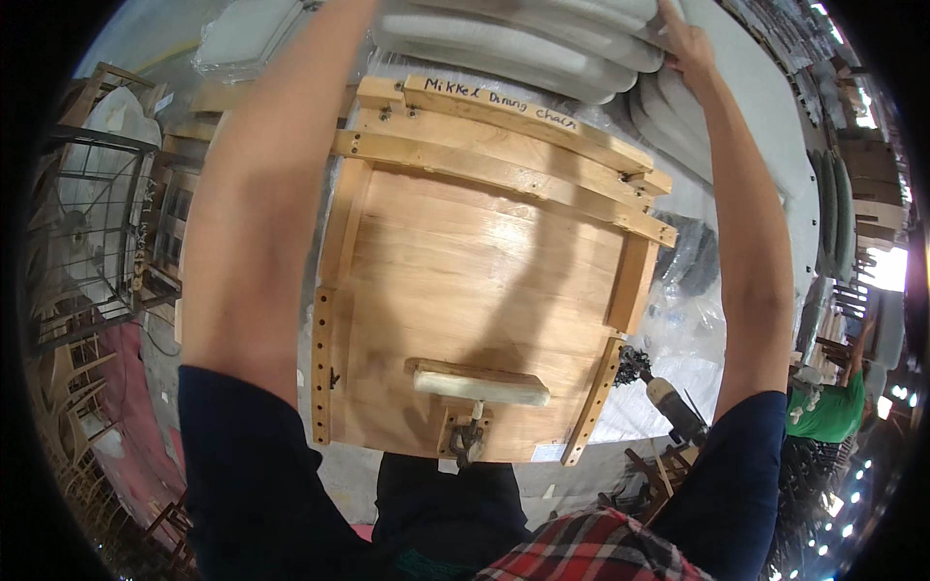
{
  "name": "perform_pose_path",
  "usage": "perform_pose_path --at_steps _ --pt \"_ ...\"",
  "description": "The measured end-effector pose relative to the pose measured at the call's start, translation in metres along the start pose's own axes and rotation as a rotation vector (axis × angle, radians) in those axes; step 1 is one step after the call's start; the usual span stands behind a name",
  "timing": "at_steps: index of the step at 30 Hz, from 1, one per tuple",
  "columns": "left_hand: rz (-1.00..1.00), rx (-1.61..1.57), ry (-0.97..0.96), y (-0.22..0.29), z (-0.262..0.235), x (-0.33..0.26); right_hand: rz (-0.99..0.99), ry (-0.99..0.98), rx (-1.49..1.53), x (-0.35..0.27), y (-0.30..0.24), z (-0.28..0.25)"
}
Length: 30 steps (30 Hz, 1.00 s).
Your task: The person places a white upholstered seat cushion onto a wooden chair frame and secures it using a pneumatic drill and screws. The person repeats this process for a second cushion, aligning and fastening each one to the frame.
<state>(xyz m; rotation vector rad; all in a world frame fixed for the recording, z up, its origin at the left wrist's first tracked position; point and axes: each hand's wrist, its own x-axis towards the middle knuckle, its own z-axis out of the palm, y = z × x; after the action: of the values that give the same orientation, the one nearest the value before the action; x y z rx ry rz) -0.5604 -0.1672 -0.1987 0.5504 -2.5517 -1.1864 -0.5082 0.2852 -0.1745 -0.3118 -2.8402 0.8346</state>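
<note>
Both my arms reach forward over a wooden jig board [475, 281] with slats screwed across its far end. My right hand [683, 39] grips the right edge of a stack of grey curved seat pads [523, 44] lying beyond the jig. My left forearm [262, 194] runs up past the picture's top edge, so my left hand is hidden. A small wooden block on a metal clamp [480, 382] sits at the jig's near edge.
A power drill [668, 397] lies to the right of the jig on clear plastic sheeting [678, 329]. A wire cage [92, 223] and wooden chair frames [77, 378] stand at the left. A person in a green shirt [833, 412] works at the far right.
</note>
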Motion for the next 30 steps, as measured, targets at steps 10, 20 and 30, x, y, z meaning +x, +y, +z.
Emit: perform_pose_path --at_steps 10,20,30 --pt "-0.109 -0.226 -0.075 -0.012 -0.017 -0.038 0.382 0.065 0.129 -0.046 -0.038 -0.009" --pt "-0.299 -0.340 -0.702 -0.065 -0.162 -0.191 0.589 -0.246 0.914 -0.229 0.002 -0.024" --pt "-0.277 -1.044 -0.130 -0.067 -0.138 -0.275 0.161 0.422 0.884 -0.334 -0.014 -0.023"
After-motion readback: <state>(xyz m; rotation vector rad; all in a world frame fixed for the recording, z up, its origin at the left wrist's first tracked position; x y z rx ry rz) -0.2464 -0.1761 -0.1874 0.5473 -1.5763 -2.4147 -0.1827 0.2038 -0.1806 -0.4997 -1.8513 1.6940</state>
